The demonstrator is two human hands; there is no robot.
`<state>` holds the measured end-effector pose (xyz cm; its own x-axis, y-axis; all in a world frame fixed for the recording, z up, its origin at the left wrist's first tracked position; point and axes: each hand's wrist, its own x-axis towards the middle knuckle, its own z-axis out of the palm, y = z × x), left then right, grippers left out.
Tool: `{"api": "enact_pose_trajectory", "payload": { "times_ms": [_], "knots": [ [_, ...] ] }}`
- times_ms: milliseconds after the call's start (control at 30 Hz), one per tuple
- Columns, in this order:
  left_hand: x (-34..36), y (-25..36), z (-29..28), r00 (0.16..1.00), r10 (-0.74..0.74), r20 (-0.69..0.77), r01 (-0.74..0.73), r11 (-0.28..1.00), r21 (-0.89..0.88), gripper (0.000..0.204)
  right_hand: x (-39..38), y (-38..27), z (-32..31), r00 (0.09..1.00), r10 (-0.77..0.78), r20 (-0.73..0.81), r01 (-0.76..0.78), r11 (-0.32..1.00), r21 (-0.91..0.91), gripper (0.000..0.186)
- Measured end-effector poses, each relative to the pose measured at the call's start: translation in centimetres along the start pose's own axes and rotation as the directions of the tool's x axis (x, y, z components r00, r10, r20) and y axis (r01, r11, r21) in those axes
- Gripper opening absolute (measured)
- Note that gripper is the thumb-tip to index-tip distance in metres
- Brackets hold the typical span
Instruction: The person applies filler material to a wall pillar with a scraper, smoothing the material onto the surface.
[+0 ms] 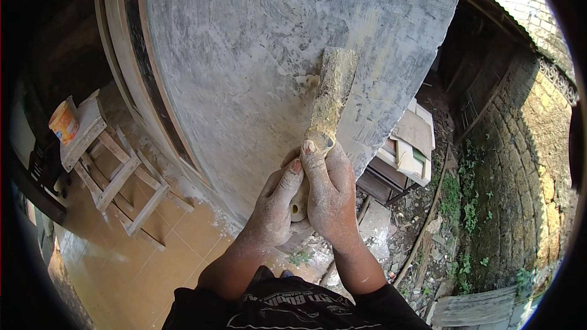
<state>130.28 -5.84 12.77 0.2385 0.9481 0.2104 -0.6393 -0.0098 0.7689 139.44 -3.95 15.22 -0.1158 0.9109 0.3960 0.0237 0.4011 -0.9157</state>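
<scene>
A putty knife (333, 88), its blade crusted with yellowish dried filler, points away from me against a grey plastered wall (244, 43). Both of my hands are wrapped round its handle. My left hand (278, 205) lies along the handle's left side, thumb pointing up. On the other side, my right hand (330, 192) grips higher, with its thumb laid near the base of the blade. White dust coats both hands. The round butt of the handle shows between my palms. Whether the blade's tip touches the wall, I cannot tell.
On the left a wooden trestle stool (116, 165) stands on the tiled floor (153, 269), with an orange tub (63, 122) on top. A door frame (131, 55) borders the wall. To the right are stacked white boards (406, 146), rubble, weeds and a brick wall (507, 165).
</scene>
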Motion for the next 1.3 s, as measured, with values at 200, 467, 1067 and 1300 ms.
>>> {"api": "enact_pose_trajectory", "payload": {
  "times_ms": [200, 467, 1067, 1300],
  "knots": [
    [-0.4, 0.5, 0.1, 0.999, -0.015, -0.043, 0.017, 0.999, 0.027, 0.046, -0.1, 0.2, 0.2, 1.000, -0.024, -0.008, 0.024, 1.000, -0.002, 0.030],
    [-0.1, 0.6, -0.4, 0.998, -0.050, -0.045, 0.052, 0.998, 0.047, 0.046, 0.3, 0.3, 0.1, 0.997, -0.073, 0.006, 0.072, 0.997, 0.040, 0.029],
    [-0.7, 2.2, 0.6, 0.999, -0.009, -0.034, 0.012, 0.995, 0.095, 0.048, 0.4, -1.1, 0.7, 0.997, -0.066, 0.039, 0.063, 0.995, 0.077, 0.030],
    [-0.3, 2.9, 0.1, 0.999, -0.021, 0.026, 0.016, 0.987, 0.161, 0.048, 0.3, -1.1, 1.1, 1.000, 0.018, 0.001, -0.018, 0.993, 0.116, 0.030]
  ]
}}
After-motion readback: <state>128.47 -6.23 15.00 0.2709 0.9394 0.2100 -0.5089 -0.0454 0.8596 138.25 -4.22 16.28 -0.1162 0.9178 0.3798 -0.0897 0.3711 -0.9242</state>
